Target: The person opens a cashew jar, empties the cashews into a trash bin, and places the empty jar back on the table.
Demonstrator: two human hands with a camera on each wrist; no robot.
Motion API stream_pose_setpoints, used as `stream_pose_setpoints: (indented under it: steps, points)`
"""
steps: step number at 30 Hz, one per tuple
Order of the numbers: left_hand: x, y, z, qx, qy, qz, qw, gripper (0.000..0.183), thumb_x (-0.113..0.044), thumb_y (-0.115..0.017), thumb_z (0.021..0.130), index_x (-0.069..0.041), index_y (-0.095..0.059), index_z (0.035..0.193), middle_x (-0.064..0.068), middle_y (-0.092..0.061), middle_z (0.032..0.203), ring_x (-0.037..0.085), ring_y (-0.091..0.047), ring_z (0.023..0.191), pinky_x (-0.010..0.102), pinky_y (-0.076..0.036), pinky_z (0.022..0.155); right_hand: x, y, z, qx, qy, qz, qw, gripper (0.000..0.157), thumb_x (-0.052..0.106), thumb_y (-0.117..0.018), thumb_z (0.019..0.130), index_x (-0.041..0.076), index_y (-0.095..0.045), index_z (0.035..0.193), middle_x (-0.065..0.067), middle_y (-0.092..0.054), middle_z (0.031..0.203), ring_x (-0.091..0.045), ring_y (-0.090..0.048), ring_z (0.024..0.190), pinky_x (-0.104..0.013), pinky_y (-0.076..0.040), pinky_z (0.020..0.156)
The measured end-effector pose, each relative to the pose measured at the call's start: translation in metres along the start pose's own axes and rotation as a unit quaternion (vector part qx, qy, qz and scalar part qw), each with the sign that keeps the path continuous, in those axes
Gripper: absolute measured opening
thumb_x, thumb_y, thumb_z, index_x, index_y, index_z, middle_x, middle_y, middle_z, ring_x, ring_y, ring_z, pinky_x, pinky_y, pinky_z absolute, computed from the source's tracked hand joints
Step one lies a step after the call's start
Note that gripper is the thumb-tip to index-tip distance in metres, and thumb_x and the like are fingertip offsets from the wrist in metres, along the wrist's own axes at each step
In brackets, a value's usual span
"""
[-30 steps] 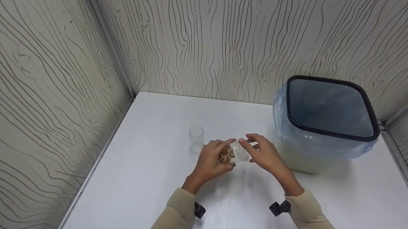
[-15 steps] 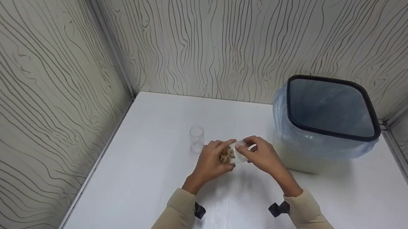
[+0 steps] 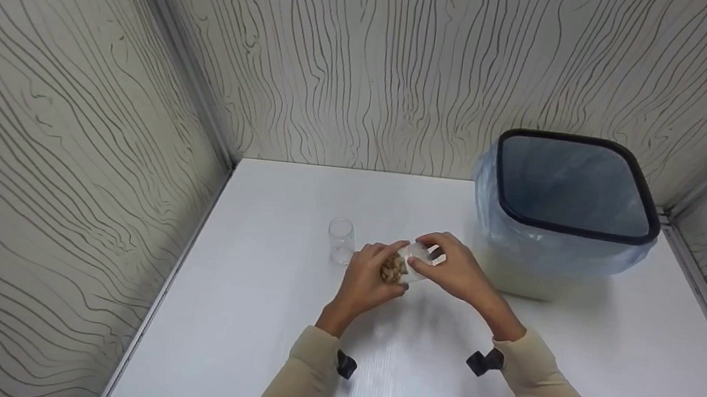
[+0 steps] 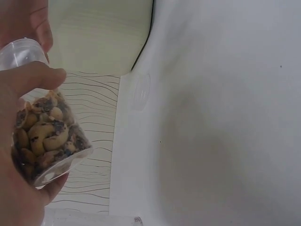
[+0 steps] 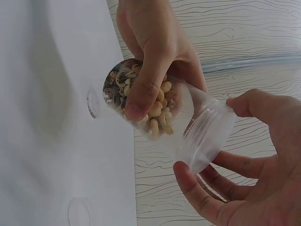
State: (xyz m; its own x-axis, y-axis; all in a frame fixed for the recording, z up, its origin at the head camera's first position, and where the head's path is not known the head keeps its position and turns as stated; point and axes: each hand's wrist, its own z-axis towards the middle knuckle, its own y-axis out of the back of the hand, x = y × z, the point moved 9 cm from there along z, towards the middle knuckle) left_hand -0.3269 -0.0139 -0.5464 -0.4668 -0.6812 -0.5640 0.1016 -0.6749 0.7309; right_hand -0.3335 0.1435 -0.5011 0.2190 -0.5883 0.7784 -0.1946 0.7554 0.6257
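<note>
Gripping the nut jar (image 5: pixel 171 115) with left fingers (image 3: pixel 391 249) curled round it; pinching its cap (image 5: pixel 209 136) between parted right fingers (image 5: pixel 190 186) (tilting its long axis, cap end rightward).

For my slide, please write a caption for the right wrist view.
The left hand grips a tilted jar of nuts while the right hand pinches its lid.
</note>
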Motion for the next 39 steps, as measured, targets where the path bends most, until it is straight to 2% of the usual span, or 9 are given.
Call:
stream_pose_setpoints:
  steps: [7,21,31,39]
  points:
    - [0.001,-0.001,0.0,0.006,0.005,-0.011,0.9999,0.077,-0.028,-0.091,0.081,-0.032,-0.06,0.151,0.0,-0.073,0.122,0.018,-0.064,0.107,0.043,-0.053,0.097,0.003,-0.001,-0.001,0.006,0.023,0.014,1.0,0.049,0.028,-0.078,0.096,0.006,-0.065,0.138,-0.014,-0.063,0.137,-0.03,-0.064,0.118,-0.047,-0.059,0.096]
    - [0.003,-0.001,0.0,0.01,0.01,-0.012,0.9998,0.077,-0.029,-0.09,0.08,-0.03,-0.06,0.151,0.0,-0.073,0.123,0.018,-0.064,0.107,0.042,-0.053,0.096,0.011,-0.003,-0.002,0.025,0.064,0.018,0.998,0.05,0.013,-0.077,0.092,0.009,-0.063,0.14,-0.015,-0.06,0.139,-0.034,-0.063,0.123,-0.055,-0.055,0.107]
    - [0.004,-0.001,-0.001,0.013,0.007,-0.02,0.9997,0.077,-0.028,-0.089,0.082,-0.029,-0.06,0.152,0.001,-0.073,0.123,0.018,-0.063,0.106,0.041,-0.052,0.095,0.018,-0.003,-0.002,0.03,0.112,0.031,0.993,0.052,-0.001,-0.075,0.086,0.009,-0.065,0.136,-0.012,-0.06,0.137,-0.031,-0.062,0.125,-0.058,-0.052,0.11]
    - [0.005,0.001,-0.001,0.01,0.006,-0.023,0.9997,0.077,-0.027,-0.089,0.081,-0.028,-0.06,0.152,0.002,-0.073,0.123,0.019,-0.064,0.106,0.041,-0.052,0.094,0.019,-0.005,-0.003,0.038,0.124,0.037,0.991,0.051,-0.003,-0.074,0.087,0.008,-0.065,0.136,-0.012,-0.059,0.138,-0.032,-0.06,0.126,-0.061,-0.051,0.11]
